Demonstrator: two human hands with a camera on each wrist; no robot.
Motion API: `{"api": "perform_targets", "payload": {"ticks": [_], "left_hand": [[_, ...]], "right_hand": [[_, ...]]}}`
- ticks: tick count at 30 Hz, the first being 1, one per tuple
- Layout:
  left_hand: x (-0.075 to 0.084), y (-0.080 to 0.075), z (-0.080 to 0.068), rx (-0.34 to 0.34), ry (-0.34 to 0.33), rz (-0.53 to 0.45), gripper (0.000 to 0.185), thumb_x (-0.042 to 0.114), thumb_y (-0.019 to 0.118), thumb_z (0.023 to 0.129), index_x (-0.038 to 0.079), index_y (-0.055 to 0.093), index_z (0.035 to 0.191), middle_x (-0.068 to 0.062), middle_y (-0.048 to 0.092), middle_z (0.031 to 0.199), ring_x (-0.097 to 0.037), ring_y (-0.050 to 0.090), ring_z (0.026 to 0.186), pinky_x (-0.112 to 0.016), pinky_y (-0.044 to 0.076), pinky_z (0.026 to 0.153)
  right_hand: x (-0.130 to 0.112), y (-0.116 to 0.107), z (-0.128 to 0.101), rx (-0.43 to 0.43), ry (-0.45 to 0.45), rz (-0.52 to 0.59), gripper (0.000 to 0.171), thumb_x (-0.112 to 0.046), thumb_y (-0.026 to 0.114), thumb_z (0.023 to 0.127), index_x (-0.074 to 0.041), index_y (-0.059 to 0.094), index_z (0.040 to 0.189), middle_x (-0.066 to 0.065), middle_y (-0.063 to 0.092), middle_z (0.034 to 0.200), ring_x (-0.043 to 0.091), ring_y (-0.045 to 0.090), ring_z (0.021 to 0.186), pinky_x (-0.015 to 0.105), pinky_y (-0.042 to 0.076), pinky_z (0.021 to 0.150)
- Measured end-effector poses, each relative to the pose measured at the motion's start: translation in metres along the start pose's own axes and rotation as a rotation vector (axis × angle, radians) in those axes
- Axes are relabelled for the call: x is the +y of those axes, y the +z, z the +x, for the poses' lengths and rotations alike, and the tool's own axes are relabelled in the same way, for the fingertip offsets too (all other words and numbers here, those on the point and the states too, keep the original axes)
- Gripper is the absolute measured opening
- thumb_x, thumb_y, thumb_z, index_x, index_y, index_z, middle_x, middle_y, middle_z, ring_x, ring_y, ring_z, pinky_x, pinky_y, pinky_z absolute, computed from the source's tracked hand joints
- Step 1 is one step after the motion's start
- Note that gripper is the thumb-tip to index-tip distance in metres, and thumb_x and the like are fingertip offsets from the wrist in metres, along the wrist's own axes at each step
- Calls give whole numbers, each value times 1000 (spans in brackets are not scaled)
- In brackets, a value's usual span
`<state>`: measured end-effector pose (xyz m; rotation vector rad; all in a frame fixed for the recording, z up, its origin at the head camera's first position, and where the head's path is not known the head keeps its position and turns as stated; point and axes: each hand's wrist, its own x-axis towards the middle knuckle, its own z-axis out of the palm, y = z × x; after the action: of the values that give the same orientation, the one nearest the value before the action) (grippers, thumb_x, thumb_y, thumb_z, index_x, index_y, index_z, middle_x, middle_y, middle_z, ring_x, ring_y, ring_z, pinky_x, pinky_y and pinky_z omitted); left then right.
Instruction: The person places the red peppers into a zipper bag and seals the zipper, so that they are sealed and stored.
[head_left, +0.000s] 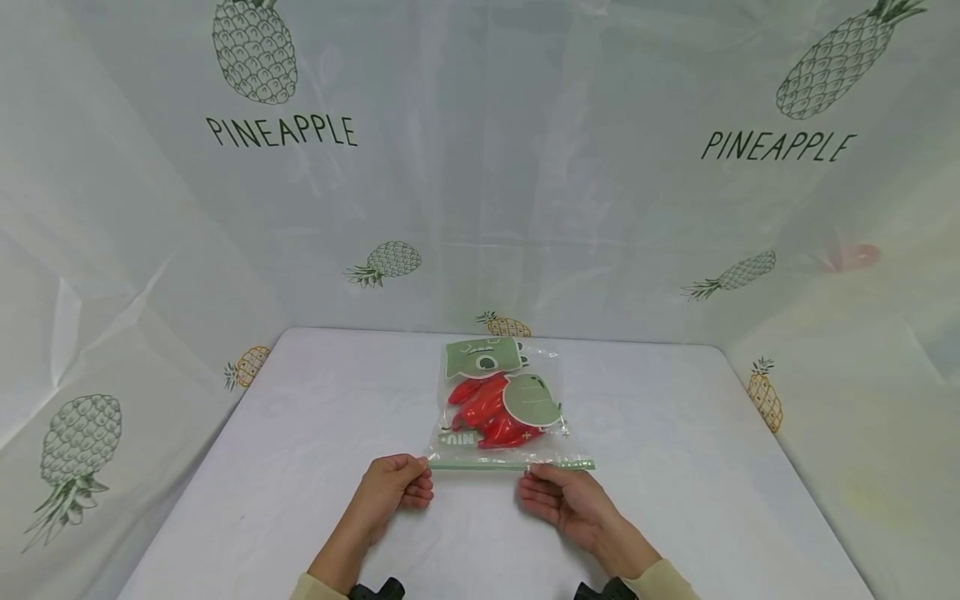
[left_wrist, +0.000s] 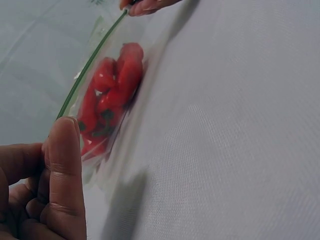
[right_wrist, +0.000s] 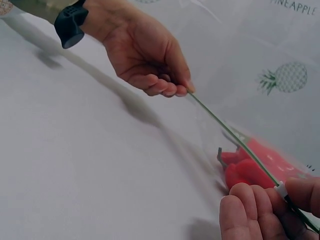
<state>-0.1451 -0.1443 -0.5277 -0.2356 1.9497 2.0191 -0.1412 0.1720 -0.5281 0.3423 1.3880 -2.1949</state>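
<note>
With your left hand (head_left: 393,487) pinching one end of the green zip strip (head_left: 513,466) and your right hand (head_left: 562,498) its slider, the pepper-filled bag (head_left: 498,400) lies flat on the table (head_left: 300,467); sealing probably requires a steady pull along the strip.

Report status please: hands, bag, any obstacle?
Left hand pinches the bag's green zip strip at its left end. Right hand pinches the slider. Bag flat on table, red peppers inside. No obstacle seen.
</note>
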Motion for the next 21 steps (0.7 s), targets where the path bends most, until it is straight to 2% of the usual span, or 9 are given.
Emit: {"api": "perform_targets", "payload": {"ticks": [21], "left_hand": [[3, -1, -1, 8, 5, 4, 32, 19, 63, 106, -12, 67, 100, -4, 71, 76, -14, 73, 67, -26, 64, 64]], "right_hand": [[-9, -15, -6, 12, 4, 12, 14, -15, 67, 103, -7, 77, 102, 11, 81, 101, 19, 79, 94, 37, 64, 92]]}}
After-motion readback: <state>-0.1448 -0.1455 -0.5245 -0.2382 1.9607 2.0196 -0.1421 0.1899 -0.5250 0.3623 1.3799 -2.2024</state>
